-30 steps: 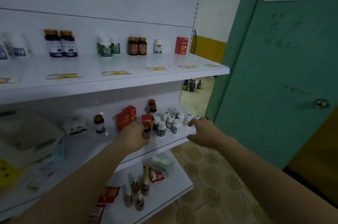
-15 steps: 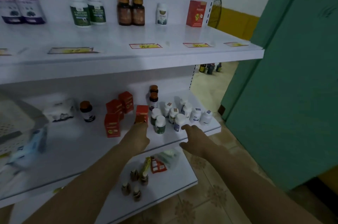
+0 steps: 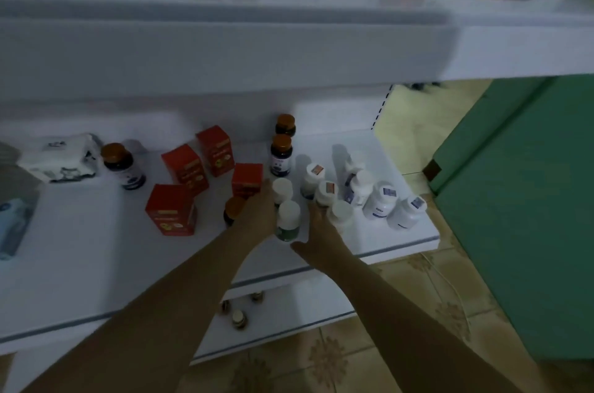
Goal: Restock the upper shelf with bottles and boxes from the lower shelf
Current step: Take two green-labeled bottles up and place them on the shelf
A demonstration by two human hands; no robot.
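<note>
- the person is working on the picking-up step. both hands are reaching in among the bottles on the lower shelf (image 3: 80, 248), and nothing is going up yet.
- the left hand (image 3: 258, 216) is pushing in beside the green bottle (image 3: 288, 224). its fingers are hiding behind the back of the hand, so i cannot tell if it is holding anything.
- the right hand (image 3: 321, 236) is lying open, with its thumb sticking out wide. its fingers (image 3: 316, 209) are pointing at the white bottles (image 3: 342, 212) just in front of them. it is not holding anything that i can see.
- the green bottle is standing upright between the two hands, right next to the left hand and near the right thumb.
- i think the next move is asking each hand to wrap around one bottle, lift it straight up, and bring it out and up to the upper shelf (image 3: 225, 52).
- a brown-capped bottle (image 3: 234, 209) is standing just to the left of the left hand, and a red box (image 3: 247, 179) is sitting just past its fingers.
- more red boxes (image 3: 170, 209) are standing farther left of the left hand, and two dark bottles (image 3: 281, 156) are waiting behind it.
- more white bottles (image 3: 381, 203) are leaning to the right of the right hand.
- the bottles are crowding close together, so a lifting hand could be knocking the others over.
- the upper shelf is hanging right over the hands, so i think a bottle needs to be coming out toward the person before going up.
</note>
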